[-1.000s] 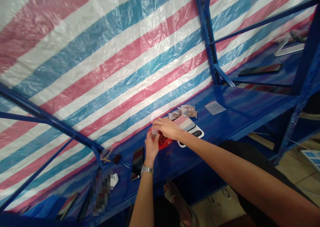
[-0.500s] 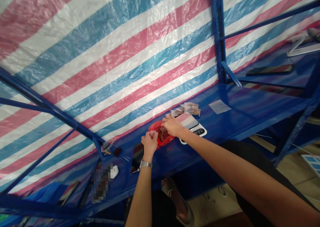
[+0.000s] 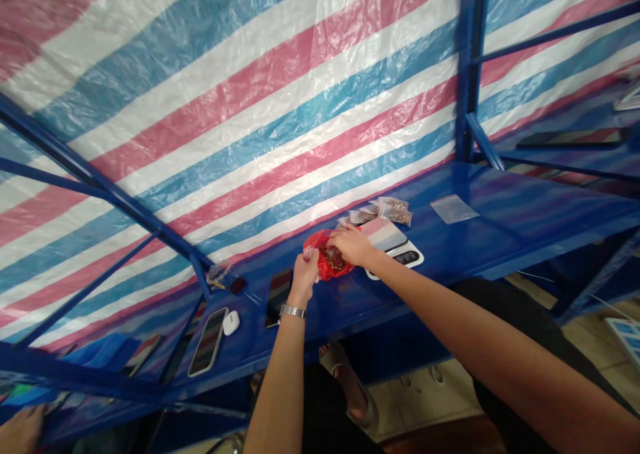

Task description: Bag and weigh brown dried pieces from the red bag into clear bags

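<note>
A red plastic bag [image 3: 325, 271] lies opened out on the blue shelf, with small reddish-brown dried pieces [image 3: 335, 257] in it. At the bag's left side, my left hand [image 3: 304, 275] is closed on a small clear plastic bag [image 3: 311, 252], partly hidden by the fingers. My right hand [image 3: 351, 244] reaches in from the right, its fingers bent down over the dried pieces; what they pinch is hidden. Just right of the red bag stands a white digital scale [image 3: 407, 257]. Behind the scale lie several filled clear bags [image 3: 395, 212].
A flat clear bag [image 3: 454, 209] lies on the blue shelf [image 3: 480, 254] to the right. Leftward are a dark phone [image 3: 279, 295], a white case [image 3: 231, 323] and another phone [image 3: 209, 342]. Another person's hand [image 3: 23, 431] shows at lower left. Blue posts [image 3: 473, 74] frame a striped sheet.
The view has shifted a little, so the shelf items sit farther right. My left hand has tilted slightly at the red bag's edge; my right hand stays over the dried pieces. Another person's hand has appeared.
</note>
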The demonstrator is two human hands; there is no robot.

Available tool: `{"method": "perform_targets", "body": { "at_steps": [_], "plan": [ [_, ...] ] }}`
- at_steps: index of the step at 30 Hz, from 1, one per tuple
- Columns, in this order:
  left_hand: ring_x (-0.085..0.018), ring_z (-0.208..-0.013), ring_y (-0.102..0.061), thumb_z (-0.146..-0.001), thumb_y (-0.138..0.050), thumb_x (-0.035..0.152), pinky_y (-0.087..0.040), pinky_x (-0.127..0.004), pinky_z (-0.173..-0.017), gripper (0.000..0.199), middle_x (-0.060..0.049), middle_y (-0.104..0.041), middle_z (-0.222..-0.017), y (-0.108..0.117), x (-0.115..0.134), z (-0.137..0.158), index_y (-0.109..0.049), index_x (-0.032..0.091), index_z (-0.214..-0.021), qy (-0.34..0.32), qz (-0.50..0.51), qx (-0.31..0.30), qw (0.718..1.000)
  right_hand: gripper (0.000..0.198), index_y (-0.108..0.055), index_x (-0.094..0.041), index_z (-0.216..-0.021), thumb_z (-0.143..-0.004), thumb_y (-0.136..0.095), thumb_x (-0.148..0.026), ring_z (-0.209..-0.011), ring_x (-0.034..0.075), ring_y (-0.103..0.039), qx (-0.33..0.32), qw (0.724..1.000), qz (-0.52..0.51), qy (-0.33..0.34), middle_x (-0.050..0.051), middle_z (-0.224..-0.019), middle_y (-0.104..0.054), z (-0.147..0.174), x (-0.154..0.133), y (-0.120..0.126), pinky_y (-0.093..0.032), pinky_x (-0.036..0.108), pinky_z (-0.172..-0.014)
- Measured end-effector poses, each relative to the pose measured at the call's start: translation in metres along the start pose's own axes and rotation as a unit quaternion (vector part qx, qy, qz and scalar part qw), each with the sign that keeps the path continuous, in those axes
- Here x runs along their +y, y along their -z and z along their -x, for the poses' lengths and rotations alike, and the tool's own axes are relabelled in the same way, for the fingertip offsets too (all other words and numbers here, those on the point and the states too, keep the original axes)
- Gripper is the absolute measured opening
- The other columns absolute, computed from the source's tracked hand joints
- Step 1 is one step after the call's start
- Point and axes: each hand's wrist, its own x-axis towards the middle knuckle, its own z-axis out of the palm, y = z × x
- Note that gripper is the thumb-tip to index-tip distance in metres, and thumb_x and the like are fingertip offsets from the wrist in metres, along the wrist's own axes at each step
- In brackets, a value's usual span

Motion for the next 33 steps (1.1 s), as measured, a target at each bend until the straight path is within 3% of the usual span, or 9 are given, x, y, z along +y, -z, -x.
{"method": "perform_targets", "body": {
  "at_steps": [6,10,14,17,19,22,25,33],
  "plan": [
    [-0.014,-0.061,-0.064,-0.072,-0.083,0.057,-0.049,-0.026,-0.060,0.047,-0.002,-0.069,-0.073,-0.009,0.008,0.001,-0.064,0.016,-0.087,0.056,0.108,0.019,0.992,0.031,-0.078,-0.020,-0.107,-0.082,-0.064,-0.006,-0.118,0.026,-0.063,-0.012,0.999,-0.035,0.028,0.009,-0.117,-0.076,0.002,0.000,0.000,-0.028,0.039,-0.110],
    [-0.014,-0.059,-0.062,-0.074,-0.079,0.062,-0.049,-0.028,-0.060,0.050,-0.002,-0.068,-0.075,-0.004,0.010,0.001,-0.064,0.017,-0.090,0.055,0.081,-0.001,0.995,0.030,-0.078,-0.022,-0.108,-0.084,-0.064,-0.009,-0.120,0.027,-0.061,-0.025,0.998,-0.053,-0.001,0.008,-0.115,-0.078,0.001,0.001,-0.005,-0.028,0.039,-0.106],
    [-0.020,-0.076,-0.064,-0.083,-0.073,0.051,-0.052,-0.036,-0.076,0.034,-0.005,-0.067,-0.080,0.009,0.009,-0.002,-0.063,0.018,-0.086,-0.054,-0.108,0.059,0.991,0.029,-0.078,-0.024,-0.109,-0.089,-0.062,-0.013,-0.117,0.028,-0.062,-0.005,0.997,-0.068,-0.048,0.007,-0.114,-0.079,0.000,0.005,-0.004,-0.030,0.040,-0.101],
    [-0.029,-0.102,-0.063,-0.085,-0.072,0.038,-0.048,-0.047,-0.098,0.023,-0.010,-0.068,-0.094,0.016,0.011,-0.002,-0.065,0.019,-0.094,-0.180,-0.260,0.149,0.937,0.030,-0.078,-0.025,-0.113,-0.092,-0.059,-0.016,-0.115,0.029,-0.064,0.021,0.994,-0.073,-0.073,0.009,-0.114,-0.079,0.000,0.008,0.004,-0.031,0.041,-0.099],
    [-0.033,-0.115,-0.059,-0.086,-0.071,0.032,-0.043,-0.052,-0.107,0.025,-0.015,-0.067,-0.109,0.017,0.013,-0.001,-0.065,0.019,-0.106,-0.241,-0.313,0.169,0.903,0.030,-0.078,-0.026,-0.114,-0.093,-0.059,-0.018,-0.112,0.029,-0.066,0.035,0.992,-0.087,-0.089,0.009,-0.112,-0.079,0.000,0.010,0.010,-0.032,0.041,-0.099],
    [-0.029,-0.113,-0.064,-0.092,-0.064,0.027,-0.047,-0.047,-0.105,0.026,-0.014,-0.068,-0.119,0.013,0.013,0.002,-0.062,0.021,-0.118,-0.288,-0.304,0.077,0.905,0.029,-0.078,-0.026,-0.116,-0.093,-0.062,-0.021,-0.110,0.029,-0.067,0.073,0.985,-0.112,-0.110,0.008,-0.114,-0.080,-0.001,0.013,0.018,-0.033,0.042,-0.100],
    [-0.026,-0.102,-0.069,-0.096,-0.059,0.027,-0.052,-0.042,-0.095,0.022,-0.011,-0.073,-0.114,0.004,0.007,0.003,-0.060,0.021,-0.117,-0.279,-0.269,-0.016,0.922,0.029,-0.077,-0.027,-0.118,-0.094,-0.061,-0.022,-0.114,0.029,-0.066,0.120,0.979,-0.128,-0.108,0.007,-0.118,-0.079,-0.002,0.016,0.021,-0.035,0.042,-0.100],
    [-0.027,-0.095,-0.068,-0.095,-0.058,0.025,-0.051,-0.041,-0.089,0.017,-0.010,-0.072,-0.107,-0.010,-0.009,0.000,-0.057,0.021,-0.112,-0.249,-0.292,-0.022,0.923,0.037,-0.075,-0.023,-0.119,-0.088,-0.060,-0.008,-0.119,0.029,-0.059,0.145,0.985,-0.097,0.018,0.009,-0.126,-0.074,0.002,0.010,0.021,-0.038,0.045,-0.102]
  ]
}}
